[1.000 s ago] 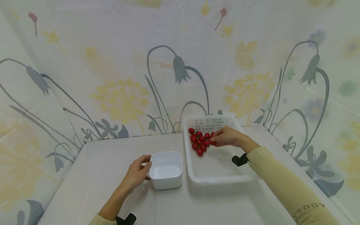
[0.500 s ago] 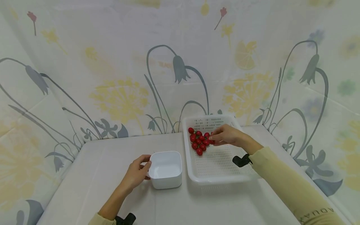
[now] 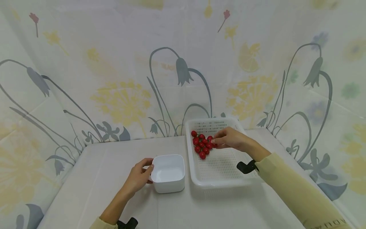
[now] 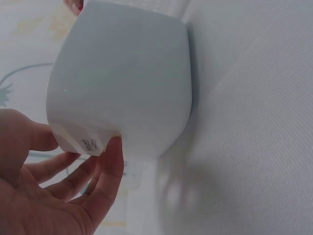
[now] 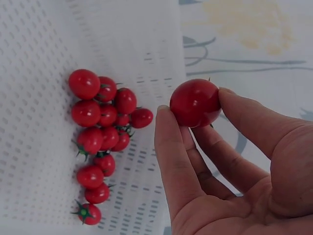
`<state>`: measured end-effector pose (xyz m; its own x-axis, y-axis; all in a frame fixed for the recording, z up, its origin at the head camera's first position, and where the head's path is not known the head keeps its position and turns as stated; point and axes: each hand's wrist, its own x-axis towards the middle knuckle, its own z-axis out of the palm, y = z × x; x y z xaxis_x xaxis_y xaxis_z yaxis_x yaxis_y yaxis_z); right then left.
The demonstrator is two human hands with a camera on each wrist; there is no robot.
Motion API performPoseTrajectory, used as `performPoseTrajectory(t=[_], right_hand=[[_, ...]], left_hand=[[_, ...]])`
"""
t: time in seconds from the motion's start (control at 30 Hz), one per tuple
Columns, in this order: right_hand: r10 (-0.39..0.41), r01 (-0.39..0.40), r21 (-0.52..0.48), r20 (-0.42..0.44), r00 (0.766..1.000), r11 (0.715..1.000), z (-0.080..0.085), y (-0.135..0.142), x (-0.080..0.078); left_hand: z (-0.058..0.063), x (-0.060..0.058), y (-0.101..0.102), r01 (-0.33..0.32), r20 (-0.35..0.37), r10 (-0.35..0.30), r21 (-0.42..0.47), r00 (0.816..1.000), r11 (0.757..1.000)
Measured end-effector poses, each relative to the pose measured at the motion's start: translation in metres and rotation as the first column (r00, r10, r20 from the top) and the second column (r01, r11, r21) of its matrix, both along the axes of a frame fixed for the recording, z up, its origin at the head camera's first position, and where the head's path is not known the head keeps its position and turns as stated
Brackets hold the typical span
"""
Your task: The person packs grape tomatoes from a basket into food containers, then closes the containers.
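Note:
My right hand (image 3: 230, 139) is over the white perforated basket (image 3: 226, 183). In the right wrist view it pinches a cherry tomato (image 5: 195, 103) between thumb and fingertips. Several more cherry tomatoes (image 5: 107, 113), some with green stems, lie bunched in the basket, toward its left side in the head view. At the basket's left stands a small white square container (image 3: 168, 187), upright on the table. My left hand (image 3: 138, 176) grips its left side, thumb near the rim; the left wrist view shows the fingers (image 4: 113, 156) against the container's outer wall.
A white cloth covers the table (image 3: 100, 178). Behind it and at both sides hangs a flower-patterned curtain (image 3: 125, 63). The basket's raised rim comes close to the container's right side. Each wrist wears a black camera mount (image 3: 246, 167).
The right hand shifts slightly leftward over the basket, still pinching the cherry tomato. The left hand and the container stay where they were.

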<state>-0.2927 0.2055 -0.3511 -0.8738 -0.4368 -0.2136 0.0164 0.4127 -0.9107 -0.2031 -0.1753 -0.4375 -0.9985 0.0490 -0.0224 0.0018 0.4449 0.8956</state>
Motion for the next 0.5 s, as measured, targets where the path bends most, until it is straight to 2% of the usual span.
performPoseTrajectory(t=[0.5], right_hand=[[-0.004, 0.002, -0.033, -0.081, 0.997, 0.999, 0.007, -0.007, 0.02]], left_hand=[[-0.002, 0.001, -0.001, -0.004, 0.0, 0.004, 0.0, 1.0, 1.0]])
